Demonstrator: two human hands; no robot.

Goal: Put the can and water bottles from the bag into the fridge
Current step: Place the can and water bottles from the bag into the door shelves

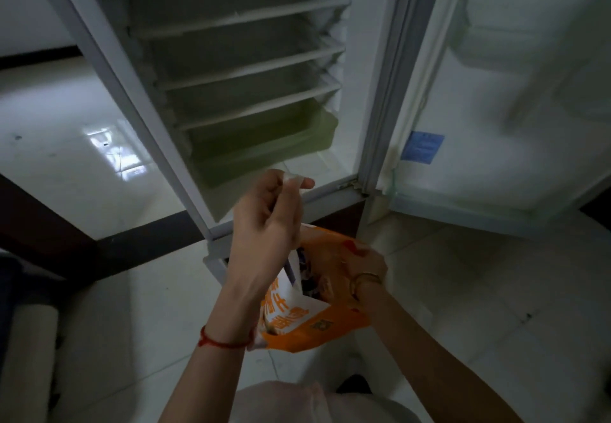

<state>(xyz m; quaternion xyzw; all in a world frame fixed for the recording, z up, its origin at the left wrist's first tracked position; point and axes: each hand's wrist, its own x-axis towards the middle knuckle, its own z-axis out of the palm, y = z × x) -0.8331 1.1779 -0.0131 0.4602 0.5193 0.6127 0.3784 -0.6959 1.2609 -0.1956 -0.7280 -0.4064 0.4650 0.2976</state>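
Knees in pale cloth [297, 402] are showing at the bottom edge, nearest the camera, above a tiled floor [463, 290]. Left hand [267, 214], with a red string [224, 343] at the wrist, is rising over the bag [317, 323]; its grip is pinching closed on the bag's whitish handle [292, 178] between thumb and fingers, holding that side up. Right hand [363, 265], wearing a gold bangle [363, 280], is reaching into the bag's mouth, the fingers hidden behind orange plastic, so whether this grip is open or closed cannot be told. Bag is hanging between both hands, orange and white with printed lettering, just in front of the fridge [251, 92]; dark shapes are showing inside it, but the can and bottles cannot be made out. Fridge is standing open, white shelves [251, 58] stacked one above another and a greenish drawer [264, 144] sitting below them. Door [496, 125] is swinging wide to the right, a blue label [422, 146] sticking to its inner face. Dark skirting [39, 55] is running along the wall at left.
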